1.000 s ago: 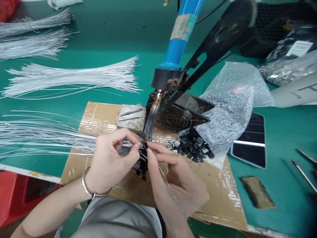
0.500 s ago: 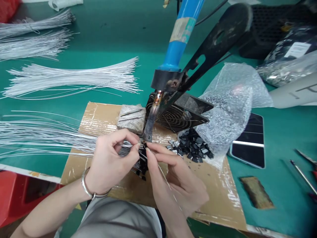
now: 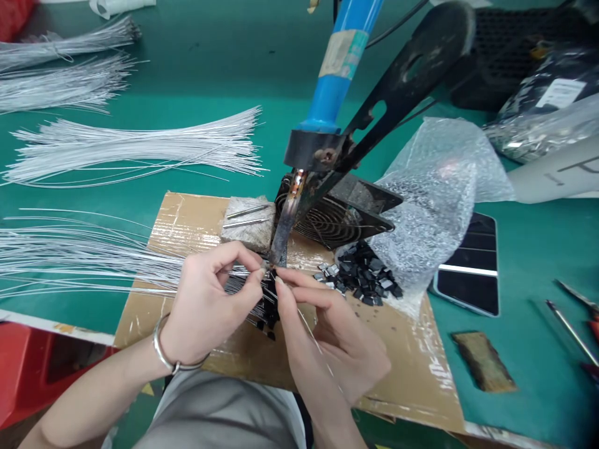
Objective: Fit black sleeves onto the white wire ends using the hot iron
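A person's left hand (image 3: 206, 305), a metal bangle (image 3: 161, 349) on its wrist, pinches a white wire (image 3: 238, 272) between thumb and forefinger; the right hand (image 3: 337, 343) is closed in a fingertip pinch on what looks like a thin strand (image 3: 322, 355) that trails back across its palm. Both sets of fingertips meet just beneath the tip of a soldering iron (image 3: 281, 243), so the wire's end sits at the tip, over the near middle of a taped cardboard sheet (image 3: 412, 368).

Judging by the layout, part of the work is done and much remains; a dark bunch of wires with black ends (image 3: 266, 308) lies under the hands, while a fan of bare wires (image 3: 70, 255) stretches left and a heap of loose black chips (image 3: 362, 277) waits just right of the tip.

Behind the hands sit a grey block holding metal pins (image 3: 246, 224) and a small fan (image 3: 327, 218), with the iron's blue handle (image 3: 334, 75) clamped above; to the right lie a bubble-wrap bag (image 3: 435, 187), a phone (image 3: 472, 268) and a wooden scrap (image 3: 484, 362). Farther bundles of wire (image 3: 131, 146) rest on the green mat (image 3: 187, 81).

Against the frame a second earlier, little differs; both pinches hold at the tip, the right fingertips a touch nearer the left.
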Demonstrator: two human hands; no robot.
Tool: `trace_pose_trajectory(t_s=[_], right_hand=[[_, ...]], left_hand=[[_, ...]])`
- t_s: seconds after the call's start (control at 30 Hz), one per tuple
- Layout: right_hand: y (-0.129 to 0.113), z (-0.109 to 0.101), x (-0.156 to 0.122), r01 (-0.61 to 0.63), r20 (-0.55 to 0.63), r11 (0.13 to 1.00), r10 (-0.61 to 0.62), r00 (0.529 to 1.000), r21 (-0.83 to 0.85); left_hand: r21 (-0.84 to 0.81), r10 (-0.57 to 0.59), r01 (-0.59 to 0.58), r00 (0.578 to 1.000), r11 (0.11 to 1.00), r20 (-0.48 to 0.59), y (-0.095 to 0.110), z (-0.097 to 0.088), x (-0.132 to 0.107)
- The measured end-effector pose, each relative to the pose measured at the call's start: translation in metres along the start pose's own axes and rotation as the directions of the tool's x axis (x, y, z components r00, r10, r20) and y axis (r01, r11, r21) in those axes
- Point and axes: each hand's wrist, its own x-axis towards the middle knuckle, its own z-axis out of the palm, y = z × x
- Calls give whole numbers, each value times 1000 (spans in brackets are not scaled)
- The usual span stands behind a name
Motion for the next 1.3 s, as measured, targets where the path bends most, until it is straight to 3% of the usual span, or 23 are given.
trace_pose_trajectory(t_s=[0.4, 0.77, 1.3], right_hand=[[-2, 0, 2, 19, -3, 1000, -19, 1000, -19], [0, 1, -1, -65, 5, 998, 65, 998, 6], [-1, 0, 2, -78, 6, 997, 78, 997, 16]], left_hand=[[-11, 24, -24, 1000, 1000, -4, 0, -1, 0], [22, -64, 63, 996, 998, 55, -3, -3, -1], [-24, -45, 45, 999, 999, 10, 5, 0, 4]])
